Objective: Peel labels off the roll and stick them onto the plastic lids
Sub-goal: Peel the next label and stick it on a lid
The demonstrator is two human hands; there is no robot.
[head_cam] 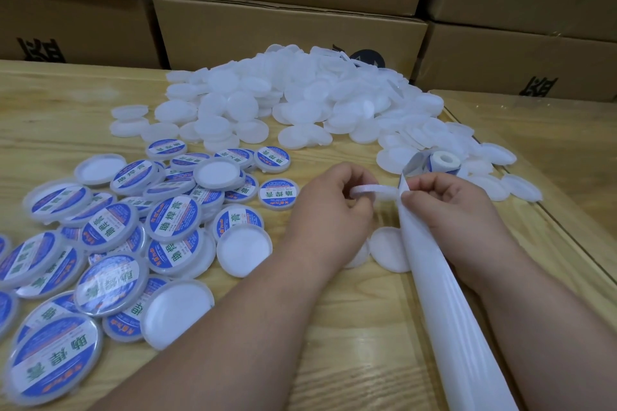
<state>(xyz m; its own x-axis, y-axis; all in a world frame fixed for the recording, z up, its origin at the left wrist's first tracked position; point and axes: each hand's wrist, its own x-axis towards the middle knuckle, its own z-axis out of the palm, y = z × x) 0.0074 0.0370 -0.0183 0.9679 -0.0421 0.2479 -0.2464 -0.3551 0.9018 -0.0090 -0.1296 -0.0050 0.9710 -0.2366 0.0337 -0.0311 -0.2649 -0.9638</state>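
Mid-peel near the tabletop [300, 327] centre: left hand [334, 207] fingers curled round a blank lid [365, 191] held edge-on, right hand [447, 203] fingers pinching the backing strip [430, 274] below the roll [430, 162]; next, probably freeing a label and pressing it squarely onto that lid.

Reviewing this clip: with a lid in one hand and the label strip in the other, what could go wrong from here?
1. The left hand holds the plain lid on edge, so the label may land off-centre or creased.
2. The long backing strip trails under the right hand toward the person; it could snag a forearm and tug the label roll.
3. A few labelled lids lie face down, so they could be mistaken for blanks.
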